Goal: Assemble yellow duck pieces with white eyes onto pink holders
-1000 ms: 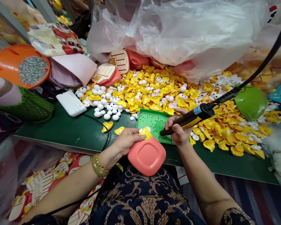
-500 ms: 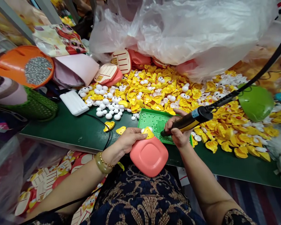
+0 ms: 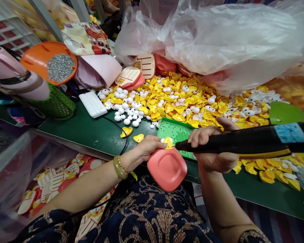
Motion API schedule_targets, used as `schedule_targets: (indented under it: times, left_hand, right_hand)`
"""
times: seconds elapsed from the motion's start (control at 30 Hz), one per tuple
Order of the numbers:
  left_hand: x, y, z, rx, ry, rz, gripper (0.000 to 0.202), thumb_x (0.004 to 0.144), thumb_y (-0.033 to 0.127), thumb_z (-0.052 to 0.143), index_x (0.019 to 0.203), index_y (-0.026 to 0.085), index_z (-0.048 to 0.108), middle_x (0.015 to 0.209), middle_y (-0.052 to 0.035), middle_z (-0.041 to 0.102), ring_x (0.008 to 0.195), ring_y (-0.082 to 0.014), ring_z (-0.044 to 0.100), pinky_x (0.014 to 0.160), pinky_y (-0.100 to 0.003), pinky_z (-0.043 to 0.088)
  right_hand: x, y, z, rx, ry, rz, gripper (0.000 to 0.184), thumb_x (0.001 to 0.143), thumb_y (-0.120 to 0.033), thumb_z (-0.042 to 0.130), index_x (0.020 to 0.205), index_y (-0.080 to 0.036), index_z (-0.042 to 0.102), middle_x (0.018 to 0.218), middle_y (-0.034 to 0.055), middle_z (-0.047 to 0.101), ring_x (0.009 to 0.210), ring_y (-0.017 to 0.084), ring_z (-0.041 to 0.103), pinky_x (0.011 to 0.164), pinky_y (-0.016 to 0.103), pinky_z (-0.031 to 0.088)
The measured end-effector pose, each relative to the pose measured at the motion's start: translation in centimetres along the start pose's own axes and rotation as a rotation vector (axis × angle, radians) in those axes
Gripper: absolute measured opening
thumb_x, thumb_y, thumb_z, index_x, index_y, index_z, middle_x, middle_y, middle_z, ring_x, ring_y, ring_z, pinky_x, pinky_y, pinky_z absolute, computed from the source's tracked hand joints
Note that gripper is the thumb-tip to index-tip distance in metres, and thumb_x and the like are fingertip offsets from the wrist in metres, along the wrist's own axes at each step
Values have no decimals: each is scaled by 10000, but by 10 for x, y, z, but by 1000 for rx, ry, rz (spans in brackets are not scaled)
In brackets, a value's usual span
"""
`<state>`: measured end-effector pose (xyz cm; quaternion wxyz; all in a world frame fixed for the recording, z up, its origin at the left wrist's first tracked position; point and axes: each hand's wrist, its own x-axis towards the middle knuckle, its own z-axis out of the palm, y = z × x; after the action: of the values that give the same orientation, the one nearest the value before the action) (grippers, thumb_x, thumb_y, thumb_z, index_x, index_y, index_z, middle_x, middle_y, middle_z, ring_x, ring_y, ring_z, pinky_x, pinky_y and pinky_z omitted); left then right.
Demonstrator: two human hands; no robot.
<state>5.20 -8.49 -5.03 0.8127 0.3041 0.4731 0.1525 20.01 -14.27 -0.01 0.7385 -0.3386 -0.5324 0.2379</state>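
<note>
Thumb and fingers of my left hand (image 3: 150, 148) pinch the top of a coral plastic piece (image 3: 167, 170), rounded and square with a recessed middle. A small yellow beak-like part (image 3: 169, 143) with small holes sits at its top edge, a bit of white showing behind. Closed around a black electric screwdriver (image 3: 255, 136) is my right hand (image 3: 212, 148). The tool lies nearly level, its thin tip pointing left at the yellow part; whether it sits in a hole I cannot tell. Behind both hands is a green perforated tray (image 3: 176, 130), partly covered by the right hand.
Yellow parts (image 3: 177, 101) and white eye parts (image 3: 128, 109) are heaped across the green table (image 3: 91, 135). An orange bowl (image 3: 35, 57) of small metal screws, a white power bank (image 3: 92, 104) and a pink bottle (image 3: 30, 77) stand left. Plastic bags (image 3: 230, 37) lie behind.
The screwdriver has swung from slanting upward to nearly level, and its tip has come over to the yellow part. My left hand still holds the coral piece. The view has shifted left.
</note>
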Motion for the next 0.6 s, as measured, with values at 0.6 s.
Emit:
schedule_targets:
  times: [0.6]
  left_hand:
    - [1, 0, 0, 40, -14, 29, 255, 549, 135, 731, 491, 140, 483, 451, 41, 470, 401, -63, 417, 442, -205, 308]
  right_hand:
    - [-17, 22, 4, 85, -142, 143, 630, 716, -525, 671, 1269, -324, 447, 607, -52, 486, 475, 134, 494, 483, 296, 467]
